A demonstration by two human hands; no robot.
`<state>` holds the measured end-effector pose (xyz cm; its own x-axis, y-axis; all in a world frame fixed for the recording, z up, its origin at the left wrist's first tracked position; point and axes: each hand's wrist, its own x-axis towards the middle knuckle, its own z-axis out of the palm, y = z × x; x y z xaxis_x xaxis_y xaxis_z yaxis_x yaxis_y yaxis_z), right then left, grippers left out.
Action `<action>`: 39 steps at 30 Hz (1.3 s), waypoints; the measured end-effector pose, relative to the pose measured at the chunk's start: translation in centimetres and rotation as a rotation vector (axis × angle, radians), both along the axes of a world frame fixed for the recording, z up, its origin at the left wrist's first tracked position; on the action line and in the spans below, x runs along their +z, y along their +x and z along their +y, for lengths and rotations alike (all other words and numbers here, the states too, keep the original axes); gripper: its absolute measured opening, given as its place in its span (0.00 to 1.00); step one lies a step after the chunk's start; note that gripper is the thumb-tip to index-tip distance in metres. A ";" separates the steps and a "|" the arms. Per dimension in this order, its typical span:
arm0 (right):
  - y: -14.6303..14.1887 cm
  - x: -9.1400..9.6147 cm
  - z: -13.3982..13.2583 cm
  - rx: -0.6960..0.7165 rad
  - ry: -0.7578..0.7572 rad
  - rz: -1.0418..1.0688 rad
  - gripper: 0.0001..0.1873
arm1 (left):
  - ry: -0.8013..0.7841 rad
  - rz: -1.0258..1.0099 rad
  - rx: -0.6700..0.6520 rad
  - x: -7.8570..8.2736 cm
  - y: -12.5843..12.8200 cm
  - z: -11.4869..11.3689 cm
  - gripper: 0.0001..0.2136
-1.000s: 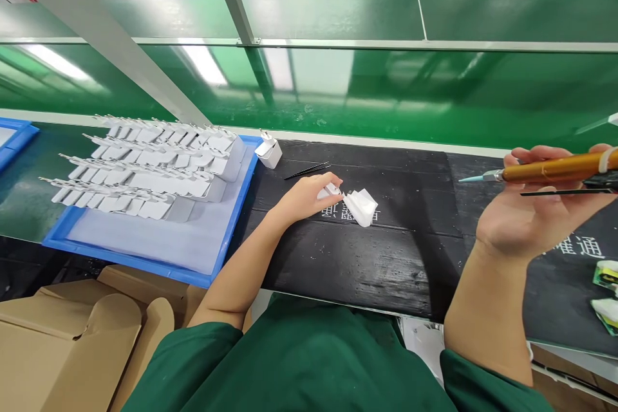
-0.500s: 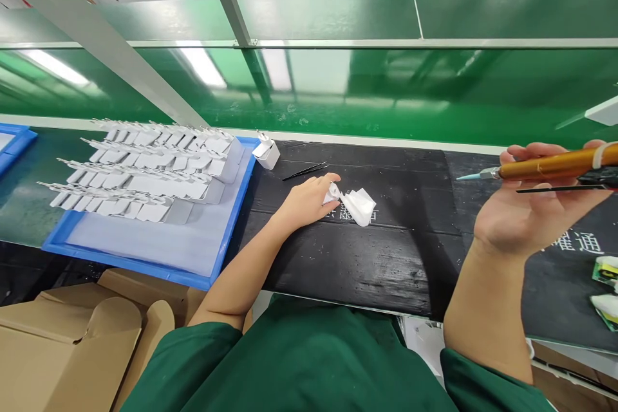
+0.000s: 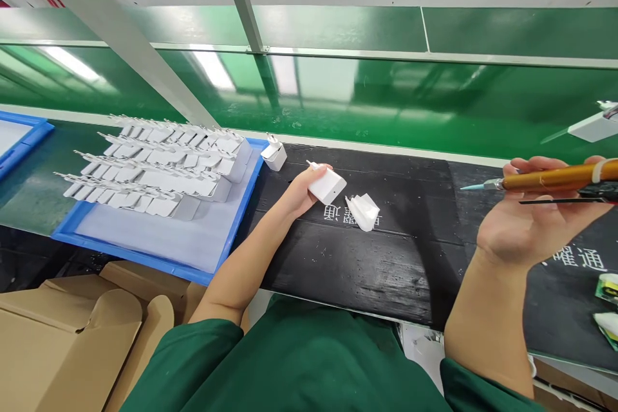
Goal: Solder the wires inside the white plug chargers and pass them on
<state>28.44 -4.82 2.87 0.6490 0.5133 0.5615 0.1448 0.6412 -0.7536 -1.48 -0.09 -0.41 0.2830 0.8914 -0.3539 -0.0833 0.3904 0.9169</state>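
My left hand [image 3: 300, 192] grips a white charger plug [image 3: 327, 186] and holds it just above the black mat [image 3: 367, 257]. To its right, a crumpled white film wrapper [image 3: 364, 211] lies on the mat. My right hand [image 3: 531, 222] is raised at the right, fingers closed around an orange-handled craft knife [image 3: 545, 179] with its blade pointing left, together with a thin black tool [image 3: 560, 200].
A blue tray [image 3: 145, 232] on the left holds several rows of white chargers [image 3: 154, 164]. One more charger [image 3: 274, 156] stands by the tray's corner. Cardboard boxes [image 3: 72, 335] sit below left. Green-and-white items [image 3: 607, 302] lie at the far right.
My left hand has lifted the white charger out of its film wrapper, which stays on the mat. The black tweezers on the mat are hidden now. My right hand has barely moved.
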 end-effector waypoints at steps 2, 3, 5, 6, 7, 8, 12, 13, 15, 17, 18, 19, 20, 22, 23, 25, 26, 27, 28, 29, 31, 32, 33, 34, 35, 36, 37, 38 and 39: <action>0.0 0.0 0.1 -0.005 0.006 0.020 0.31 | 0.015 0.031 0.048 -0.1 -0.1 0.2 0.18; 0.0 0.0 0.1 -0.004 0.009 0.029 0.32 | 0.063 0.089 0.079 -0.2 -0.3 0.3 0.17; 0.1 0.0 0.2 0.003 0.019 0.035 0.33 | 0.257 0.312 0.161 -0.5 -0.7 0.5 0.16; 0.1 0.0 0.2 0.008 0.020 0.032 0.33 | 0.382 0.463 0.206 -0.6 -1.1 0.6 0.16; 0.1 0.0 0.2 0.011 0.019 0.031 0.33 | 0.505 0.619 0.250 -0.6 -1.5 0.8 0.17; 0.1 0.0 0.2 0.011 0.012 0.034 0.33 | 0.607 0.765 0.289 -0.6 -2.0 1.0 0.17; 0.0 0.2 0.2 -0.010 -0.031 0.059 0.33 | 0.721 1.082 0.367 -0.7 -3.7 1.7 0.19; 0.0 0.2 0.2 -0.015 -0.034 0.062 0.32 | 0.711 1.112 0.370 -0.7 -3.9 1.8 0.20; 0.0 0.2 0.3 -0.017 -0.033 0.059 0.33 | 0.694 1.159 0.360 -0.8 -3.9 1.9 0.21; 0.1 0.1 0.2 -0.010 -0.035 0.048 0.33 | 0.694 1.199 0.335 -0.8 -3.7 1.9 0.22; 0.1 0.0 0.2 -0.009 -0.035 0.045 0.33 | 0.698 1.218 0.325 -0.7 -3.5 1.8 0.22; 0.2 0.0 0.2 -0.008 -0.034 0.044 0.33 | 0.701 1.234 0.319 -0.7 -3.3 1.8 0.22; 0.1 0.0 0.1 -0.006 -0.034 0.046 0.33 | 0.701 1.247 0.318 -0.6 -3.1 1.7 0.22; 0.1 0.0 0.0 -0.003 -0.031 0.049 0.32 | 0.691 1.265 0.334 -0.4 -2.8 1.7 0.26; 0.0 0.1 0.0 -0.002 -0.032 0.050 0.32 | 0.686 1.273 0.348 -0.4 -2.8 1.7 0.29; -0.2 0.2 0.0 0.000 -0.036 0.056 0.32 | 0.689 1.284 0.371 -0.4 -2.9 1.7 0.35; -0.3 0.3 0.0 -0.001 -0.035 0.063 0.32 | 0.691 1.288 0.381 -0.5 -3.1 1.7 0.38; -0.3 0.3 0.0 -0.003 -0.036 0.070 0.32 | 0.690 1.289 0.390 -0.5 -3.2 1.7 0.40; -0.3 0.4 0.1 -0.005 -0.040 0.076 0.32 | 0.687 1.286 0.396 -0.6 -3.4 1.7 0.42; -0.3 0.4 0.1 -0.009 -0.047 0.077 0.32 | 0.683 1.278 0.396 -0.7 -3.7 1.7 0.43; -0.3 0.6 0.1 -0.022 -0.066 0.074 0.32 | 0.673 1.253 0.394 -0.9 -4.1 1.8 0.45; -0.3 0.6 0.1 -0.028 -0.077 0.072 0.31 | 0.670 1.240 0.394 -1.0 -4.2 1.9 0.45; -0.4 0.7 0.0 -0.034 -0.088 0.071 0.31 | 0.665 1.229 0.397 -1.1 -4.4 2.0 0.44; -0.4 0.7 0.0 -0.038 -0.099 0.072 0.32 | 0.658 1.222 0.405 -1.2 -4.5 2.2 0.43; -0.4 0.8 0.0 -0.041 -0.108 0.073 0.32 | 0.648 1.218 0.418 -1.3 -4.7 2.3 0.43; -0.4 0.8 -0.1 -0.041 -0.117 0.074 0.32 | 0.635 1.217 0.431 -1.4 -4.8 2.5 0.42; -0.4 0.8 -0.1 -0.041 -0.123 0.073 0.32 | 0.623 1.214 0.442 -1.5 -5.0 2.7 0.42; -0.4 0.7 -0.1 -0.040 -0.127 0.069 0.31 | 0.613 1.211 0.451 -1.6 -5.2 2.9 0.42; -0.3 0.7 -0.1 -0.041 -0.126 0.065 0.31 | 0.606 1.207 0.458 -1.7 -5.3 3.0 0.42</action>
